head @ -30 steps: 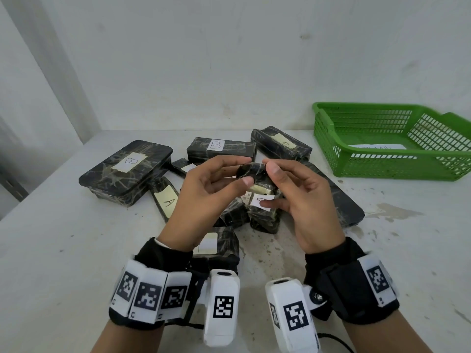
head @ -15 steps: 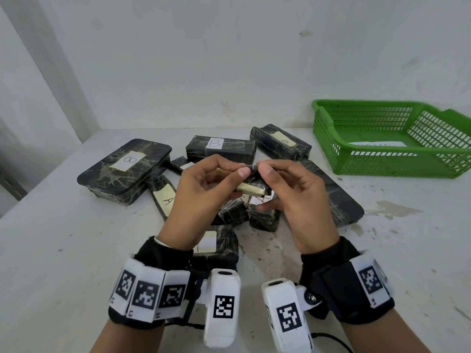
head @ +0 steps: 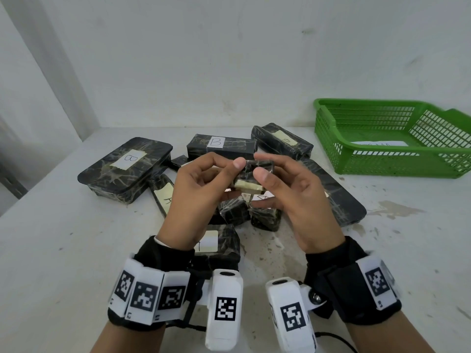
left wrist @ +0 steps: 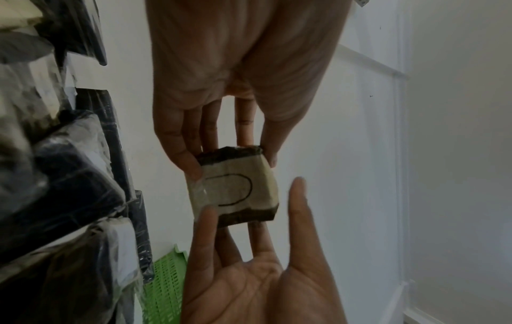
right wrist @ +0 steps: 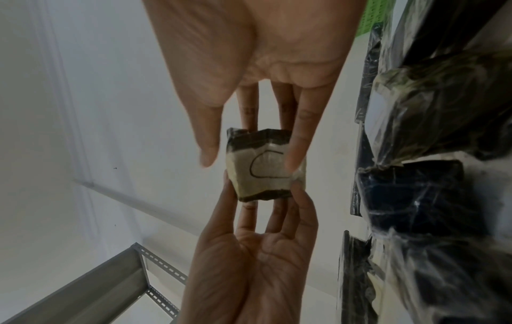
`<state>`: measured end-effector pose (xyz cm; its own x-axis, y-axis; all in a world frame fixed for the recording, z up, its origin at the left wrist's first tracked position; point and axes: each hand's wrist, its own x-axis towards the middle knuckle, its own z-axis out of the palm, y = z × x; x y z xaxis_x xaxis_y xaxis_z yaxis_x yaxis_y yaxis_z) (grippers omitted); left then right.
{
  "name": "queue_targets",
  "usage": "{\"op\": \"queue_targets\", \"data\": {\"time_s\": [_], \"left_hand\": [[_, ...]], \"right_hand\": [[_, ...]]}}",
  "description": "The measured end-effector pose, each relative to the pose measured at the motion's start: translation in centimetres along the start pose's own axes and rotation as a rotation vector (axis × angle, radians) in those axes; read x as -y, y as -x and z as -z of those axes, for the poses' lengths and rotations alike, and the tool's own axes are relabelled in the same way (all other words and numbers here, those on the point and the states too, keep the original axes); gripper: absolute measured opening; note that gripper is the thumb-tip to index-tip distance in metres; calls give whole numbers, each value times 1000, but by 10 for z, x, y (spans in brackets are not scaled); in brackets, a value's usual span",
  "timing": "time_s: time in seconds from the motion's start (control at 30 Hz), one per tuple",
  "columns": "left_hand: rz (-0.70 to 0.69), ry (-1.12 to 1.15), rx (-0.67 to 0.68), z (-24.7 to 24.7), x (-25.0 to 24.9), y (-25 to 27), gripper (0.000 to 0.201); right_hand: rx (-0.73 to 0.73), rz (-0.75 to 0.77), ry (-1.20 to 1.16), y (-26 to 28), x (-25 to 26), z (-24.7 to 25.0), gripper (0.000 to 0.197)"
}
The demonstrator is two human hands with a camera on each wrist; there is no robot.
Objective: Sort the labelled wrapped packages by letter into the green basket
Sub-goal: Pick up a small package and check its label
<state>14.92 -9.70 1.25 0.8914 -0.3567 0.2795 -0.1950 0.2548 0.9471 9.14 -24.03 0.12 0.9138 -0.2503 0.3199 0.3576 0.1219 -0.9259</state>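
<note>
Far left on the white table [head: 51, 250], a large flat package marked B [head: 126, 169], dark wrap, pale label up. Just right of it a narrow package marked A [head: 163, 197], partly hidden by the left hand [head: 201, 197]. Behind the hands a long box marked B [head: 221, 147]; to its right another dark package [head: 281, 141], label letter unreadable

Centre, above the pile: both hands raised, pinching one small package [head: 251, 174] between them. Left hand's thumb and fingertips curl onto its left side; right hand [head: 293, 197] grips its right side with thumb and fingers. In the wrist views its label [left wrist: 235, 188] carries a curved pen stroke; letter uncertain, looks like C or D. Under the hands, several small wrapped packages lying close together, one nearest the wrists [head: 219, 242]

Far right: green basket [head: 382, 164] on the table, well apart from the pile, a white paper slip [head: 379, 143] on its floor
</note>
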Motion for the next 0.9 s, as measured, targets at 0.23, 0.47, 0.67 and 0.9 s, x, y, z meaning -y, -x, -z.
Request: {"op": "queue_targets", "data": {"time_s": [0.23,0.47,0.67,0.9], "left_hand": [[60,13,14,1,-1,-1,24],[199,104,-18,3,0,-4,31],[329,133,68,2,1,-4,27],[247,78,49,-4,-12,-9,17]], "right_hand": [[-22,-2,20,-1,-3,1,42],[-11,-57,-25,-7,-3,5,49],[-180,-18,-89,-10,-6,8,26],[-128,-21,-76,-10,14,14,35]]}}
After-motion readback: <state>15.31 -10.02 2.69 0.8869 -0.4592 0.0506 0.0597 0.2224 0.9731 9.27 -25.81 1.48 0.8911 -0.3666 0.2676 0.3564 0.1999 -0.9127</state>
